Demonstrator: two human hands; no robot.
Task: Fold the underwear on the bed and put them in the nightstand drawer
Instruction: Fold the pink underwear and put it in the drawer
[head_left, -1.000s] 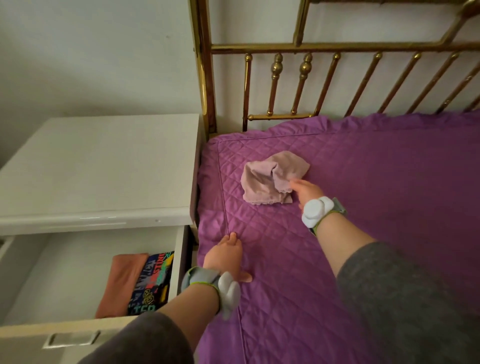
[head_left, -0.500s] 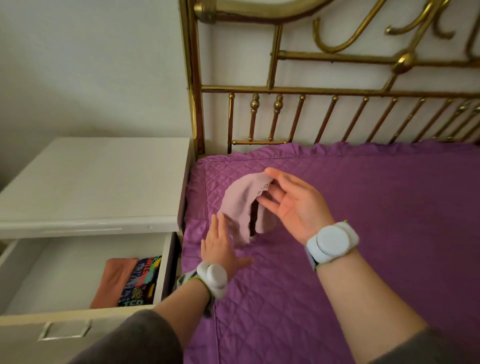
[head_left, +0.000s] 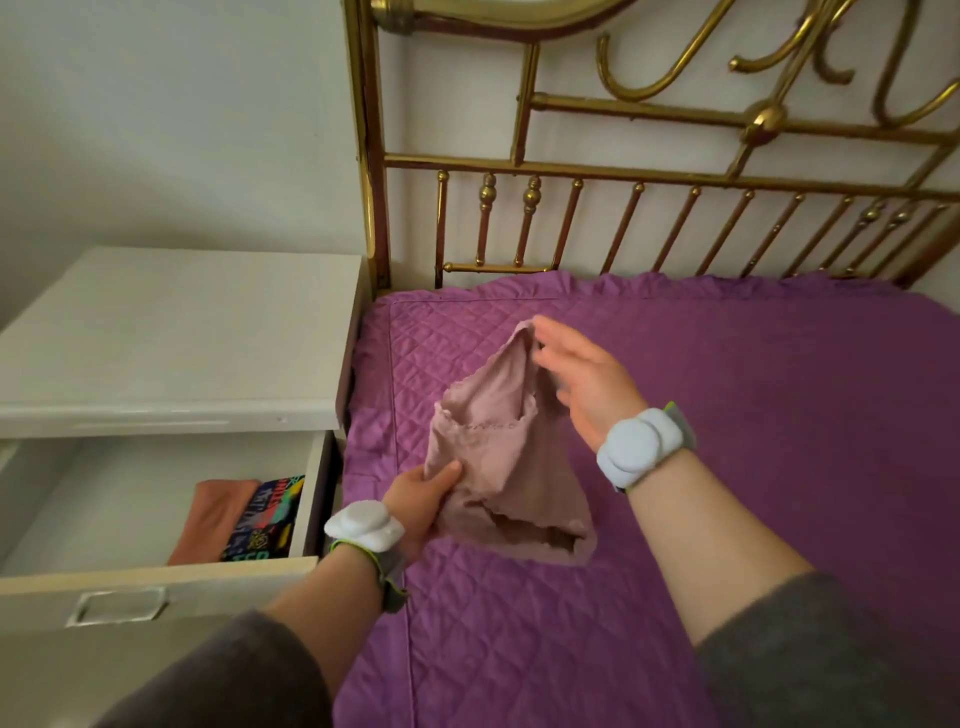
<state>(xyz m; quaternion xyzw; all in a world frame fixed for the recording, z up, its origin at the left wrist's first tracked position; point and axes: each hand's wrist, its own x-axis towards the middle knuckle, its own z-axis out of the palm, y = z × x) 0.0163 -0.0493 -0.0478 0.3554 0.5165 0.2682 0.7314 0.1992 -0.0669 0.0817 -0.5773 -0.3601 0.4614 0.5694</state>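
So a second earlier that pink pair was just lying crumpled on the bed with only the right hand touching it, and the left hand was parked flat on the quilt. By this point both were on it. The left hand (head_left: 422, 499) had closed thumb-over-fingers on the lower left edge of the underwear (head_left: 498, 457), and the right hand (head_left: 576, 384) was up at the top corner, fingers mostly spread with what looked like just the tips pinching the waistband, though from where I stood the cloth hid the actual pinch, so take that bit loosely.

What that meant: it had gone from a heap to being lifted and shaken open between two hands, which I'd guess was the start of the fold, not the end of it.

The thing itself was dusty pink, thin and floppy, with a scalloped trim along the edges, stretched on a diagonal above the purple quilted bed (head_left: 753, 467), its bottom sagging down near or onto the cover.

Off to the left the nightstand drawer (head_left: 156, 582) stood open, with an orange folded piece (head_left: 218, 514) and a colourful printed one (head_left: 265, 519) already lined up inside.
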